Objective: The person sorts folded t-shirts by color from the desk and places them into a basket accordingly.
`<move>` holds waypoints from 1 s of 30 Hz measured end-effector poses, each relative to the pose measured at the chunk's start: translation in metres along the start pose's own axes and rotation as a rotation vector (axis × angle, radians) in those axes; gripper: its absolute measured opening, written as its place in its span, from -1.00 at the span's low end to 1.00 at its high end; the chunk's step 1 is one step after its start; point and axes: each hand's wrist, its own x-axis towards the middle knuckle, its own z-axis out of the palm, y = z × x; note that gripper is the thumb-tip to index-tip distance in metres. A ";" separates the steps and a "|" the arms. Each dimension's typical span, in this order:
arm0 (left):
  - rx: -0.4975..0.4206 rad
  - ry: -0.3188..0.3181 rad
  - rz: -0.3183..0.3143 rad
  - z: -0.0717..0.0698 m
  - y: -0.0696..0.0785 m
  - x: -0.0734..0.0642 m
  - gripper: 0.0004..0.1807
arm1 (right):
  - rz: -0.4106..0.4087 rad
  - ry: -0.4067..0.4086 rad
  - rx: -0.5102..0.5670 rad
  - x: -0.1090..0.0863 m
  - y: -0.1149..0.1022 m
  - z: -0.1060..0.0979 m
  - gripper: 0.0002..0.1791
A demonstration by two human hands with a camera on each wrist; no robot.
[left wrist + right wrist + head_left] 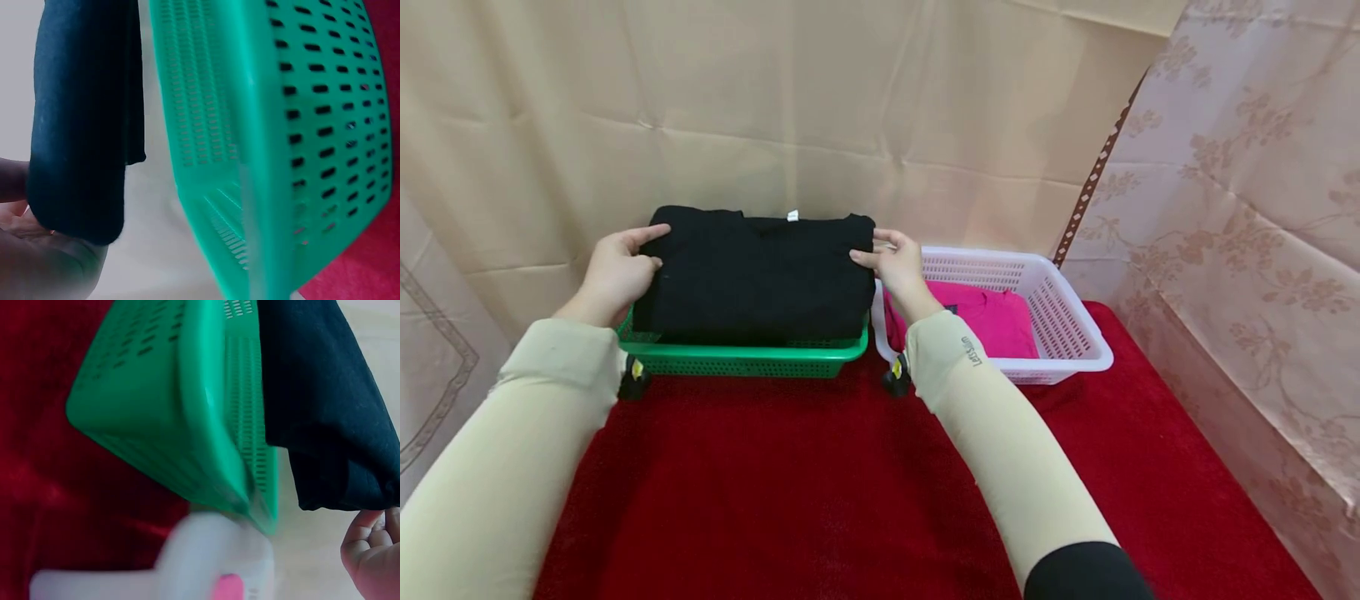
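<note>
A folded black garment [760, 275] with a small white tag at its top edge hangs over the green basket [737, 352]. My left hand [617, 271] pinches its left end, and my right hand [895, 265] pinches its right end. In the left wrist view, the garment [84, 125] is held above the rim of the green basket [250, 125], with a gap between them. The right wrist view shows the garment [331, 406] beside the same rim, with the curled fingers of my right hand [378, 550] at its lower end.
To the right, a white basket [1071, 333] holds a folded pink garment [992, 317]. Both baskets stand on a red cloth [820, 483]. A beige curtain [775, 100] hangs behind, and a floral cloth [1247, 208] hangs at the right.
</note>
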 end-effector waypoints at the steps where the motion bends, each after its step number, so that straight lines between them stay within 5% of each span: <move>1: 0.003 0.001 -0.006 0.000 -0.002 0.001 -0.33 | 0.008 0.004 0.007 0.000 0.003 0.002 -0.49; 11: 0.027 0.030 -0.012 0.005 -0.015 0.002 -0.29 | 0.046 0.042 -0.002 0.000 0.022 0.014 -0.47; 19: 0.033 0.013 -0.010 0.009 -0.014 0.003 -0.36 | 0.064 -0.007 0.017 -0.004 0.024 0.016 -0.50; 26: 0.059 0.116 -0.020 0.004 -0.022 0.000 -0.35 | 0.048 -0.030 0.090 -0.003 0.031 0.007 -0.50; 30: 0.013 0.116 -0.034 0.002 -0.025 -0.002 -0.37 | 0.039 -0.016 0.103 -0.002 0.032 -0.001 -0.52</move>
